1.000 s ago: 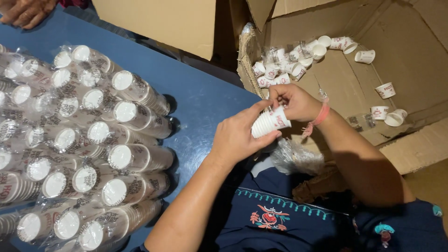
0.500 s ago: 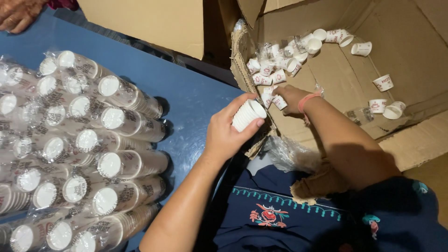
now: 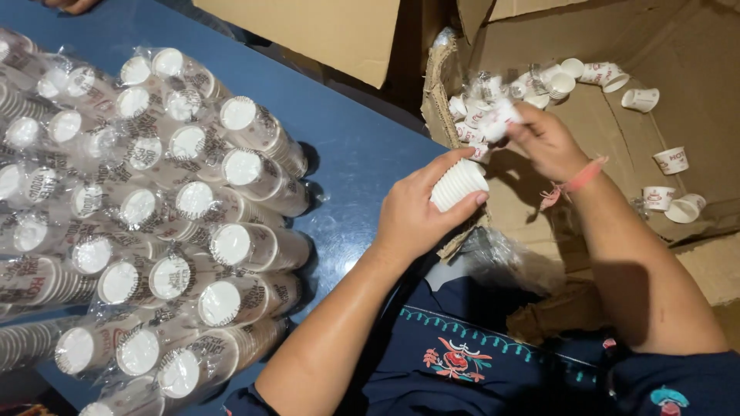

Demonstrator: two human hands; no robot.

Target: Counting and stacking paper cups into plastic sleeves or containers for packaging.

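Note:
My left hand [image 3: 416, 212] grips a short stack of small white paper cups [image 3: 458, 183] over the edge of the blue table [image 3: 347, 146]. Inside the big cardboard box [image 3: 694, 92], my right hand [image 3: 543, 139], a pink band at its wrist, closes on a single loose paper cup [image 3: 497, 119]. Several more loose cups [image 3: 532, 81] lie along the box's inner fold and floor.
Several plastic-wrapped sleeves of stacked paper cups [image 3: 177, 223] are piled on the left of the table. A clear plastic bag [image 3: 509, 258] lies crumpled at my lap. Another person's hand [image 3: 69, 5] shows at the top left edge.
My right hand left the cup stack and reached into the box, where it took hold of a loose cup. My left hand kept the stack, held slightly lower.

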